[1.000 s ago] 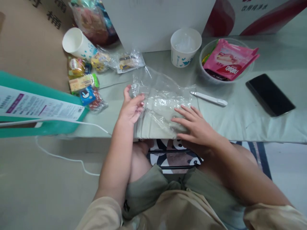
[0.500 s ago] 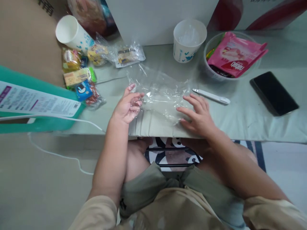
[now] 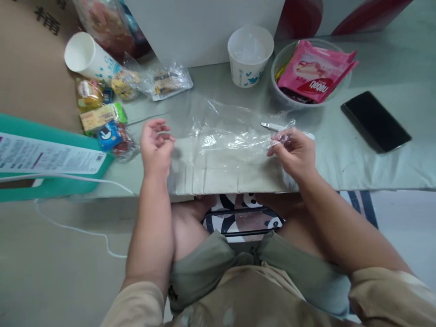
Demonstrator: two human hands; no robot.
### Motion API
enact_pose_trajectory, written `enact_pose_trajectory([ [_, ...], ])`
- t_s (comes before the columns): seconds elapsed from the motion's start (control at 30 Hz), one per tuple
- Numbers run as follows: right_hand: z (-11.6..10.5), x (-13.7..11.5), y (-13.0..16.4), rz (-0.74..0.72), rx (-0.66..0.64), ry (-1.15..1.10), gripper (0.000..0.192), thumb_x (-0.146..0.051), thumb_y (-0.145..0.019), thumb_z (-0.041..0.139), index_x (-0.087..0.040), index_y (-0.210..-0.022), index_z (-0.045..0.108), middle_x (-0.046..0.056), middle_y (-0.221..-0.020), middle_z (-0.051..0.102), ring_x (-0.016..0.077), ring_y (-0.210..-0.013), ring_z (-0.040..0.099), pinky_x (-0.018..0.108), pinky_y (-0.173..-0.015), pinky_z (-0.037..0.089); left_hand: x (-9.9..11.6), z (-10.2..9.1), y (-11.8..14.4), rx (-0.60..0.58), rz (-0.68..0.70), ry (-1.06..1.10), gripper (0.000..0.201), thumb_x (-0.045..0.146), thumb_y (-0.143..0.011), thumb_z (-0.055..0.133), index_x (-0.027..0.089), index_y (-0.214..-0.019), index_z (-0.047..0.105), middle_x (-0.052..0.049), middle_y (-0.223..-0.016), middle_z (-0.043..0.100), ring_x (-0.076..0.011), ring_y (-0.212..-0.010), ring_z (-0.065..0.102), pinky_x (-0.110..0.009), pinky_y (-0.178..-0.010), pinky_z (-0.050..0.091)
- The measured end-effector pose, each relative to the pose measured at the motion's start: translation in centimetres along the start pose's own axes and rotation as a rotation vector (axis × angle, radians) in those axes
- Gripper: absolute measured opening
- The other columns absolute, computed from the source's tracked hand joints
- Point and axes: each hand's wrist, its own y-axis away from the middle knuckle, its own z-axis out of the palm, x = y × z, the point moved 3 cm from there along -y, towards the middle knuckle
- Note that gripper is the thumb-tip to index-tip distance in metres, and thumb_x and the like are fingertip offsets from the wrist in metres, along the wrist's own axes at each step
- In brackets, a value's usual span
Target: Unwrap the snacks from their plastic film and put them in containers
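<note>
Beyond the left hand [image 3: 156,146], whose curled fingers held nothing, lay wrapped snacks [image 3: 104,122]. Between the hands a clear plastic bag [image 3: 231,136] lay spread on the tabletop [image 3: 368,168]; likely light, limp and slippery, best taken by its edges. The right hand [image 3: 295,152] pinched its corner, over a white pen [image 3: 272,126].

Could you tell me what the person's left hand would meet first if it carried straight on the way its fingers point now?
Probably the clear plastic bag: the left hand curls rightward, toward the bag's near edge, though depth is hard to judge.
</note>
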Motion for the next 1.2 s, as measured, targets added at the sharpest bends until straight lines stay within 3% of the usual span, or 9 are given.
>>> enact_pose_trajectory([
  [0.1,0.3,0.4,-0.5,0.072,0.055,-0.119,0.011,-0.033,-0.088,0.066,-0.026,-0.084,0.059,-0.006,-0.060,0.056,0.0120,-0.046,0.054,0.027,-0.046,0.047,-0.5,1.3,1.0,-0.401,0.249,-0.401,0.063,0.003,-0.057,0.067,0.028,-0.115,0.071,-0.007,-0.141,0.060,-0.0294,-0.138,0.052,-0.044,-0.118,0.042],
  [0.17,0.4,1.0,-1.0,0.087,0.086,-0.164,0.015,-0.036,-0.091,0.065,-0.027,-0.085,0.056,-0.007,-0.059,0.054,0.0110,-0.044,0.052,0.026,-0.044,0.045,-1.0,2.0,1.7,-0.573,0.289,-0.540,0.064,0.011,-0.063,0.077,0.029,-0.124,0.070,-0.008,-0.155,0.051,-0.0364,-0.152,0.037,-0.056,-0.130,0.023],
  [0.27,0.4,2.2,-1.5,0.111,0.121,-0.205,0.020,-0.043,-0.094,0.064,-0.027,-0.088,0.053,-0.006,-0.065,0.055,0.0100,-0.043,0.051,0.025,-0.042,0.043,-1.5,2.6,2.4,-0.650,0.346,-0.591,0.067,0.030,-0.067,0.090,0.032,-0.130,0.068,-0.009,-0.164,0.043,-0.0402,-0.157,0.029,-0.062,-0.130,0.020],
  [0.47,0.2,2.8,-1.4,0.270,0.148,-0.259,0.029,-0.055,-0.092,0.064,-0.027,-0.093,0.054,0.000,-0.085,0.070,0.0094,-0.044,0.052,0.027,-0.042,0.043,-0.8,3.9,3.1,-0.576,0.551,-0.479,0.034,0.052,-0.087,0.075,0.031,-0.114,0.076,-0.007,-0.154,0.056,-0.0326,-0.152,0.043,-0.054,-0.128,0.032],
  [0.67,0.9,2.3,-1.0,0.245,-0.026,-0.240,0.039,-0.062,-0.092,0.063,-0.024,-0.082,0.054,0.007,-0.111,0.076,0.0188,-0.070,0.070,0.034,-0.055,0.054,-1.7,2.1,2.0,-0.156,0.387,-0.132,0.025,0.044,-0.097,0.059,0.027,-0.105,0.076,-0.005,-0.117,0.075,-0.0250,-0.119,0.070,-0.045,-0.112,0.053],
  [0.8,0.8,1.5,-1.2,0.116,-0.013,-0.117,0.035,-0.055,-0.096,0.055,-0.024,-0.080,0.055,0.009,-0.120,0.074,0.0251,-0.103,0.072,0.042,-0.079,0.060,-1.9,1.7,2.2,-0.418,0.463,-0.175,0.059,0.040,-0.074,0.080,0.029,-0.130,0.066,-0.008,-0.140,0.067,-0.0328,-0.143,0.054,-0.051,-0.126,0.038],
  [0.9,0.5,0.0,-1.0,-0.051,-0.014,-0.027,0.029,-0.049,-0.095,0.058,-0.024,-0.079,0.057,0.010,-0.121,0.073,0.0269,-0.113,0.069,0.045,-0.089,0.058,-1.8,2.0,2.5,-0.442,0.391,-0.202,0.069,0.041,-0.072,0.083,0.026,-0.134,0.058,-0.008,-0.113,0.073,-0.0294,-0.122,0.068,-0.050,-0.116,0.048],
  [1.03,0.4,-1.6,-0.1,-0.281,-0.082,0.012,0.020,-0.039,-0.090,0.067,-0.024,-0.077,0.063,0.006,-0.090,0.073,0.0223,-0.089,0.071,0.039,-0.078,0.055,-1.7,2.2,2.1,-0.305,0.141,-0.080,0.044,0.043,-0.076,0.080,0.022,-0.113,0.065,0.000,-0.075,0.064,-0.0211,-0.086,0.071,-0.037,-0.087,0.058],
  [1.2,0.9,-1.3,0.6,-0.161,-0.272,-0.027,0.035,-0.037,-0.087,0.072,-0.023,-0.061,0.054,0.003,-0.072,0.071,0.0161,-0.064,0.063,0.033,-0.062,0.048,-1.0,1.3,1.8,-0.312,-0.013,0.004,0.024,0.033,-0.068,0.079,0.021,-0.073,0.058,-0.004,-0.087,0.070,-0.0207,-0.089,0.070,-0.035,-0.082,0.057],
])
